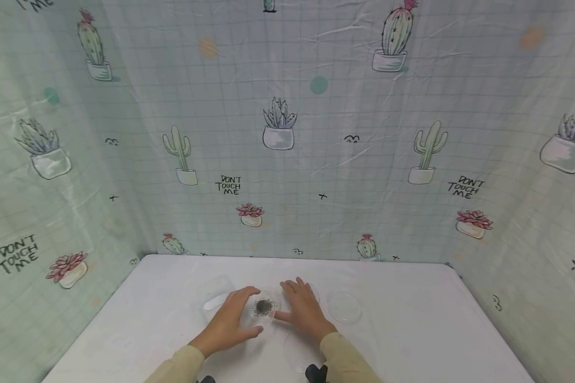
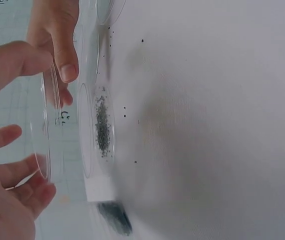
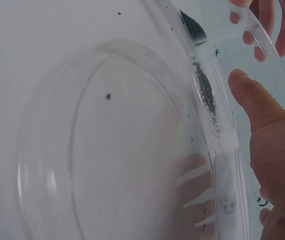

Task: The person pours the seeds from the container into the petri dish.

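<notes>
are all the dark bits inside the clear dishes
No, several dark bits lie loose on the white table.

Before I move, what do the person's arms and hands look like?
The left sleeve and right sleeve are long, plain and tan. The left hand and right hand are bare. A black piece of unclear purpose shows beside each sleeve.

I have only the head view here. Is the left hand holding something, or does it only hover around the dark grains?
Observer: The left wrist view shows the left hand holding a clear round piece, raised above the dark grains.
Operator: Thank you. Are all of them together?
Observer: No, the same view shows several dark specks scattered on the white table.
Operator: Anything else dark that I miss?
Observer: Yes, a dark heap, apart from the grains.
</notes>
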The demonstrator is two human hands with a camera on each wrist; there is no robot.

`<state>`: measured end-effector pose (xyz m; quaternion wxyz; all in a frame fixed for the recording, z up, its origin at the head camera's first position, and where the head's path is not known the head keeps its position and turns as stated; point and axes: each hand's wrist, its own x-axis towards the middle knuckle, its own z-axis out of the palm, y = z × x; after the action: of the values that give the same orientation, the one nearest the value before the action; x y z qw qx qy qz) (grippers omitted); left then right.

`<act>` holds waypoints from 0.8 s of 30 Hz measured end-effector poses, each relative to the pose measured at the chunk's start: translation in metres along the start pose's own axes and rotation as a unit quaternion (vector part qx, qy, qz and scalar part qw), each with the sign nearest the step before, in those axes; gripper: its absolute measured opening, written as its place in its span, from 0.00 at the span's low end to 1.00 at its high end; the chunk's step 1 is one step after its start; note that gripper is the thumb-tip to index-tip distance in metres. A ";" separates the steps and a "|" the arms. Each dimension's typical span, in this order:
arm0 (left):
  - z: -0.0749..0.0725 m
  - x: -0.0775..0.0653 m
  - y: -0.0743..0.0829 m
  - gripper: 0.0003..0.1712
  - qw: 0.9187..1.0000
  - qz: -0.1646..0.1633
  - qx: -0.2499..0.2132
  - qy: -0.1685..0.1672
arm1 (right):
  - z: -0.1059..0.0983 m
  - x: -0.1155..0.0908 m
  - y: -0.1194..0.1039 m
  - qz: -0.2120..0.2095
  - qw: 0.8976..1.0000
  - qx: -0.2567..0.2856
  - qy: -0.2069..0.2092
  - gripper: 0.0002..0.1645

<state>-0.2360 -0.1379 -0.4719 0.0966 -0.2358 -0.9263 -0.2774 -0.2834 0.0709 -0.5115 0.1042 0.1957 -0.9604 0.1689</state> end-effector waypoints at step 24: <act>0.028 0.015 0.008 0.38 0.994 -0.031 0.102 -0.002 | -0.015 -0.012 0.024 0.037 0.999 -0.013 -0.001 0.48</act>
<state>-0.2467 -0.1099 -0.4866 0.1098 -0.1968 -0.9568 -0.1838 -0.2805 0.1017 -0.5078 0.0997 0.1585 -0.9692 0.1601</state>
